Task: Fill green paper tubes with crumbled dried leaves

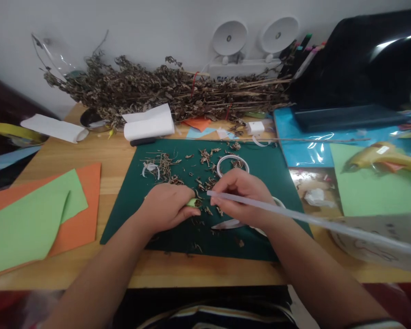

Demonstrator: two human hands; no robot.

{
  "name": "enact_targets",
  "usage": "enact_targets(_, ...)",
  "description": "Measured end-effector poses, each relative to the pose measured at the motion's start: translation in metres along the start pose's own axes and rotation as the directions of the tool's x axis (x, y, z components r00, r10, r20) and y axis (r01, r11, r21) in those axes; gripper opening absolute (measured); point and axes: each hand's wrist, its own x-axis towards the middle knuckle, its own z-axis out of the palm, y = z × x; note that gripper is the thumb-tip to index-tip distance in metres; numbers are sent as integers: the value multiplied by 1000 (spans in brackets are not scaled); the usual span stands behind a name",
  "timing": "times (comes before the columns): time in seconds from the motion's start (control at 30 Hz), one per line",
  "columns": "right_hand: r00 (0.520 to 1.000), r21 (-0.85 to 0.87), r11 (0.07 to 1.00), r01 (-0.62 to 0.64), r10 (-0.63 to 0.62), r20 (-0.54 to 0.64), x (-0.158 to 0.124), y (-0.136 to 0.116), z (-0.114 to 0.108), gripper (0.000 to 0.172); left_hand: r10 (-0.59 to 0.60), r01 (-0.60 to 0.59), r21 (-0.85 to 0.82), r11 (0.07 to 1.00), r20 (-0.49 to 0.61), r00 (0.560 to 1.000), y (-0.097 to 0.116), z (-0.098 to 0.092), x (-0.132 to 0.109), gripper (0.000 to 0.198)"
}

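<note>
Over the green cutting mat (123, 219), my left hand (167, 207) is closed around a small green paper roll (192, 202). Its open end faces right and shows dry brown plant bits inside. My right hand (241, 196) pinches a long, translucent white glue stick (294, 214) near its tip. The tip points at the roll's open end, a small gap apart. Scissors (228, 224) lie beneath my right hand, which partly hides them. A white tape ring (220, 165) lies just beyond that hand. Crumbled dried leaves (207, 156) are scattered around both hands.
A bundle of dried plant stems (150, 87) lies along the wall. Left are green paper sheets (23, 224) on orange paper (92, 196). Right are a yellow glue gun (383, 157) and a black laptop (370, 59). A white paper roll (149, 125) lies behind the mat.
</note>
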Motion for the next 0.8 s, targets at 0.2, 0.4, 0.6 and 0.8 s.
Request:
enact_targets(0.2, 982, -56, 988, 144, -136, 128, 5, 4, -2, 7, 22, -22, -15, 1000, 2, 1000, 0, 1, -1, 56)
enact_targets(0.4, 971, 89, 981, 174, -186, 147, 3, -1, -4, 21, 6, -4, -42, 999, 47, 999, -1, 1, -1, 58)
enact_targets(0.6, 980, -37, 983, 180, -176, 88, 1, -5, 0, 10, 11, -6, -71, 997, 68, 998, -1, 1, 0, 58)
enact_targets(0.8, 966, -182, 952, 247, -228, 120, 1, -4, 1, 11, -4, 9, -73, 997, 73, 997, -3, 2, -1, 57)
